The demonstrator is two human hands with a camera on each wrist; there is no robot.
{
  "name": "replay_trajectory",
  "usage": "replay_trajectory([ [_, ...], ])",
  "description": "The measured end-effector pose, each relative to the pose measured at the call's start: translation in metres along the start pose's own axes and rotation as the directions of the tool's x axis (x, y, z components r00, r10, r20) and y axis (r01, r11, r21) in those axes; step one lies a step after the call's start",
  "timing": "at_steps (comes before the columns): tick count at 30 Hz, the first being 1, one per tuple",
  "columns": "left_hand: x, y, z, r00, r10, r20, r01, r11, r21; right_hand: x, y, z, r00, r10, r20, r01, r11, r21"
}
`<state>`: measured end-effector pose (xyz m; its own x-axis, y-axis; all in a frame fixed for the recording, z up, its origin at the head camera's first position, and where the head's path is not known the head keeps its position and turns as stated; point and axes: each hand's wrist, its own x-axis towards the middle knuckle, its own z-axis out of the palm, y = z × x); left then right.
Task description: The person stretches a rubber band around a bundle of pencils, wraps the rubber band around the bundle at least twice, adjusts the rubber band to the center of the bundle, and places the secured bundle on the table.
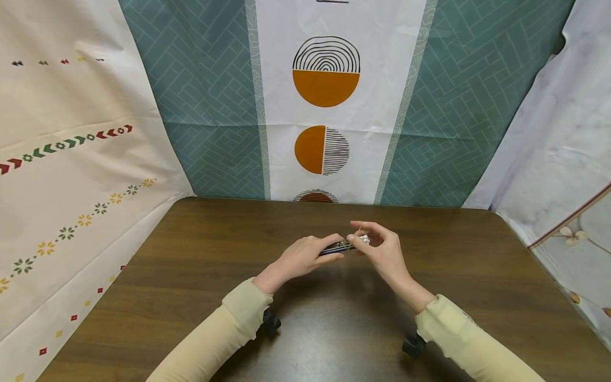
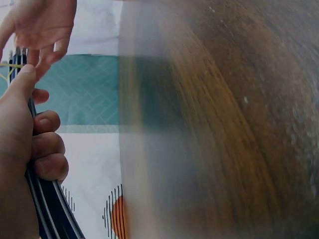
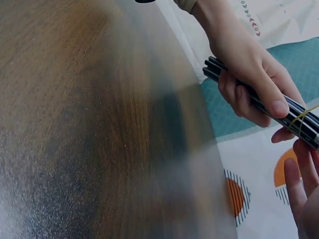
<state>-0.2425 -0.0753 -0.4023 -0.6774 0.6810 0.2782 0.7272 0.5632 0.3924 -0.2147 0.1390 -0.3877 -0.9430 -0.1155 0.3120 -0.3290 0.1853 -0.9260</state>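
Note:
A bundle of slim dark pen-like sticks with pale tips is held above the table, tilted up toward the right. My left hand grips its lower part, thumb along the top and fingers curled beneath, as the left wrist view shows. A thin yellow rubber band goes round the bundle just past the left thumb, one strand pulled away from it. My right hand is at the tip end, thumb and fingers bent around the stretched band. Part of the right hand is cut off in the right wrist view.
The brown wooden table lies beneath both hands. A teal and white patterned curtain hangs along its far edge, with pale cloths at the sides. Black wrist devices sit under both sleeves.

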Motion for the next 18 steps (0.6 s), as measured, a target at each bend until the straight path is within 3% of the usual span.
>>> replay_trajectory([
  [5,-0.001,0.002,-0.001,0.996,0.084,0.004,-0.084,0.989,0.122,0.002,0.001,0.000,1.000,0.020,-0.003,-0.021,0.997,-0.079],
  [10,-0.004,0.004,0.000,0.989,0.142,0.036,-0.147,0.961,0.235,0.004,-0.002,-0.003,0.986,0.155,0.068,-0.148,0.985,-0.093],
  [14,-0.008,0.006,0.001,0.981,0.190,0.044,-0.195,0.947,0.256,0.009,0.000,-0.007,0.964,0.241,0.112,-0.238,0.970,-0.043],
  [18,-0.010,0.014,0.002,0.960,0.274,0.055,-0.279,0.935,0.217,0.013,0.007,-0.009,0.954,0.286,0.091,-0.285,0.958,-0.025],
])
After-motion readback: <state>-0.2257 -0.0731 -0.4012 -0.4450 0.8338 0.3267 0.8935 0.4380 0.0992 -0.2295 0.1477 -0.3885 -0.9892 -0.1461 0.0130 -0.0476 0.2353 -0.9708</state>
